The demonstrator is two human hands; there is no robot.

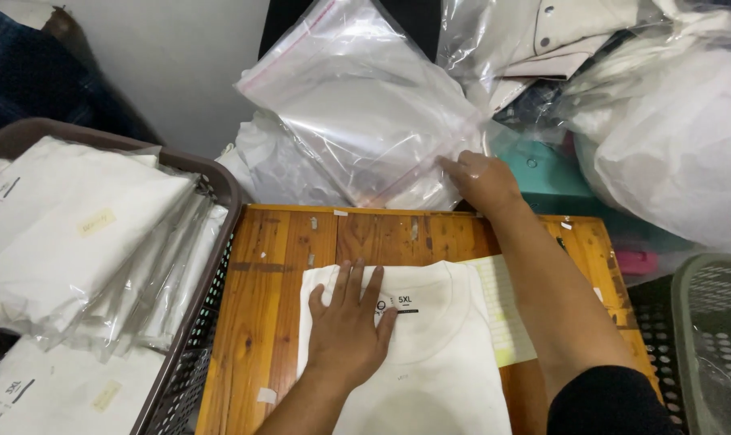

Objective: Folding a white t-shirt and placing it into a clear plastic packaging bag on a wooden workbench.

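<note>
Your left hand (348, 326) presses flat, fingers spread, on the folded shirt (414, 354) on the table (253, 322), soft and light; beyond it your right hand (482, 181) pinches the bag (357, 113), probably slippery, at its near corner.

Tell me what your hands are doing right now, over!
Left hand flat on the folded white shirt, fingers spread. Right hand gripping the clear plastic bag by its edge. Bagged shirts piled in the basket alongside.
</note>
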